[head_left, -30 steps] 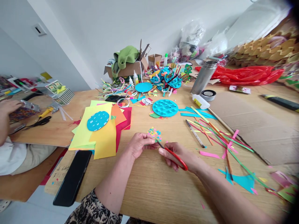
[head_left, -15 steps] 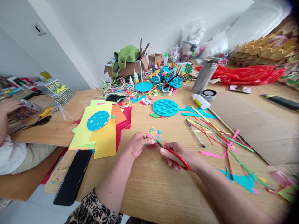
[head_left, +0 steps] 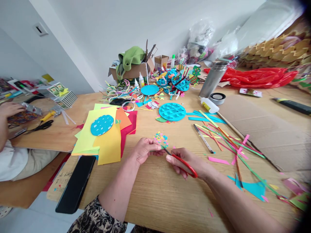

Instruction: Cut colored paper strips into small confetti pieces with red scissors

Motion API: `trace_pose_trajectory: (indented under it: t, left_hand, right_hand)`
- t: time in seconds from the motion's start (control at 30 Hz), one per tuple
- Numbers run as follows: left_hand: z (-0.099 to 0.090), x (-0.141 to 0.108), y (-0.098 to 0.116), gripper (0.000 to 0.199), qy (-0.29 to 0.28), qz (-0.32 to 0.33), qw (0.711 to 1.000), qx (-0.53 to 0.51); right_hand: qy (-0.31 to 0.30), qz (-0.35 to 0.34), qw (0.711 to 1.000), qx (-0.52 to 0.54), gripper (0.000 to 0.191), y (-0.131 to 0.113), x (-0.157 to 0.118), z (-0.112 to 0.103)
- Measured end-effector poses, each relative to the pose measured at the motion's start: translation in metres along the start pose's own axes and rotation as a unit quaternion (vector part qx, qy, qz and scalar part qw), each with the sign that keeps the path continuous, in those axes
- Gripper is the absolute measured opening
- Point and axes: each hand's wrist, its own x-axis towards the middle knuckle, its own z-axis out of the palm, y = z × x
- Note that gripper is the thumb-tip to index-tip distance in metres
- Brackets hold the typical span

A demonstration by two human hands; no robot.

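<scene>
My right hand (head_left: 183,163) grips a pair of scissors with red handles (head_left: 186,165). Their dark blades point left, with the tips at the fingers of my left hand (head_left: 148,150). Those left fingers are pinched together over a tiny piece, perhaps a bit of green paper, mostly hidden by the fingertips. Just beyond both hands lies a small pile of colourful paper bits (head_left: 160,138). Farther back rests a blue oval with raised scale-like flaps (head_left: 172,112), a green paper edge showing under its left side.
Coloured paper sheets (head_left: 109,145) carry a speckled blue oval (head_left: 102,125) at left, near a black phone (head_left: 75,184). Paper strips (head_left: 228,139), a pen (head_left: 203,138), a glue bottle (head_left: 209,105), a steel flask (head_left: 213,79) and cardboard (head_left: 267,129) lie right. Another person's hand (head_left: 11,110) is far left.
Almost everything stays in place. The scissors and my right hand have shifted very slightly at the fingers of my left hand.
</scene>
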Motion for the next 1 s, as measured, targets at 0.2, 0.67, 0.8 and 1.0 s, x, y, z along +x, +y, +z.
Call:
trace_pose_trajectory:
  t: [0.2,0.67,0.8,1.0]
  left_hand:
    - [-0.0007,0.0002,-0.0005,0.014,0.003,-0.004,1.000,-0.007]
    - [-0.0050,0.0005,-0.0024,0.016,-0.038,-0.008,0.999,-0.004]
    - [-0.0044,0.0009,-0.0029,0.017,-0.027,-0.001,1.000,-0.007]
    - [-0.0043,0.0018,-0.0028,0.016,-0.025,-0.004,1.000,-0.007]
  right_hand:
    - [0.006,0.016,1.000,0.005,0.047,0.0008,0.0020,-0.0002]
    - [0.039,0.023,0.999,0.006,0.043,0.0044,0.0043,0.0009]
    - [0.043,0.019,0.999,0.006,0.043,0.0031,0.0040,0.0008]
    - [0.045,0.018,0.999,0.009,0.043,0.0045,0.0038,0.0010]
